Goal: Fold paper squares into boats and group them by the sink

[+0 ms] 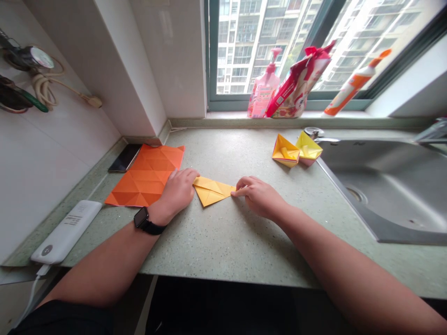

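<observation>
A folded yellow paper (211, 191) lies flat on the speckled green countertop (223, 242), its left end hidden under my left hand (178, 190). My left hand presses down on that end, with its wrist wearing a black watch. My right hand (258, 197) meets the paper's right tip, fingertips curled against it. Left of the paper, an orange creased origami sheet (143, 174) lies unfolded, almost touching my left hand. Two finished yellow paper boats (296, 150) stand farther back.
A phone (124, 157) and a white power bank (66, 231) with a cable lie at the left. A steel sink (380, 186) and faucet (316, 135) are at the right. A pink soap bottle (264, 88), a red-and-white bag (300, 81) and an orange tube (352, 83) stand on the windowsill.
</observation>
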`<state>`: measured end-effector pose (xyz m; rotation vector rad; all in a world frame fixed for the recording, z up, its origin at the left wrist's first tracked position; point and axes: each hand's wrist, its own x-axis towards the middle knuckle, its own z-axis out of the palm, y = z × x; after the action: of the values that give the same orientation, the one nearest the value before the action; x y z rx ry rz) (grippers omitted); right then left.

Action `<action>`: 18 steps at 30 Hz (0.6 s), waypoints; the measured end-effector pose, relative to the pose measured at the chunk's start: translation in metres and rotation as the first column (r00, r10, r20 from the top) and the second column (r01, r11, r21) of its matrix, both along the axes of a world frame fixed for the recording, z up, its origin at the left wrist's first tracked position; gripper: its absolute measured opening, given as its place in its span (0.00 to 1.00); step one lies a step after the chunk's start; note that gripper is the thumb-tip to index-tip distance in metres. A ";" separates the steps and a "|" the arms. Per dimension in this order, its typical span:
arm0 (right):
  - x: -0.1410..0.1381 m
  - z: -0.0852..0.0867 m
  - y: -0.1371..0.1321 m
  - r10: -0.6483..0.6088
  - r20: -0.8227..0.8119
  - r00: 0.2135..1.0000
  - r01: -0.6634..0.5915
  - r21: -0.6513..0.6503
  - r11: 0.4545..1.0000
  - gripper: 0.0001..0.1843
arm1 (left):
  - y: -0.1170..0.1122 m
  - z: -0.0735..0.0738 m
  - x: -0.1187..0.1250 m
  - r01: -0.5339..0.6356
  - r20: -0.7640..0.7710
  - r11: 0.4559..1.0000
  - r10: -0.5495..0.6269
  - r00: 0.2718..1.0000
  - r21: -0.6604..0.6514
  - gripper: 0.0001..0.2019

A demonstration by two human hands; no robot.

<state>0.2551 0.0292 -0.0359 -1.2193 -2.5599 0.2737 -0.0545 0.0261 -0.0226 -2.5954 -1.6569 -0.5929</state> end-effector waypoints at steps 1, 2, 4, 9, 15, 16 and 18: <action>0.002 -0.001 0.001 -0.013 0.002 1.000 0.013 0.006 1.000 0.26 | 0.002 -0.001 -0.001 -0.014 -0.003 1.000 0.014 1.000 -0.011 0.19; 0.005 -0.002 0.002 -0.031 0.008 0.999 0.031 0.016 0.999 0.25 | 0.003 -0.001 -0.003 -0.023 -0.002 0.999 0.023 1.000 -0.025 0.18; 0.012 -0.003 0.006 -0.081 0.016 0.997 0.080 0.054 0.995 0.24 | 0.006 0.000 -0.005 -0.023 0.010 0.998 0.024 1.000 -0.053 0.15; 0.022 0.004 0.015 -0.212 -0.088 0.973 0.226 0.189 0.956 0.27 | 0.006 0.005 -0.001 0.084 0.042 0.992 -0.080 0.996 -0.094 0.08; 0.004 0.015 0.001 0.064 -0.163 0.985 -0.038 0.159 0.987 0.24 | -0.005 0.010 0.013 0.162 0.062 0.973 -0.154 0.986 -0.165 0.07; 0.001 0.015 -0.003 0.130 -0.149 0.980 -0.111 0.135 0.985 0.22 | -0.007 0.010 0.015 0.178 0.068 0.969 -0.168 0.983 -0.174 0.08; -0.005 0.013 -0.007 0.219 -0.115 0.969 -0.210 0.085 0.974 0.18 | -0.010 0.010 0.018 0.211 0.090 0.959 -0.196 0.976 -0.192 0.08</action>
<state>0.2505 0.0220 -0.0227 -0.8719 -2.5699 0.2899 -0.0361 0.0157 -0.0130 -2.9489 -1.5535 -0.5548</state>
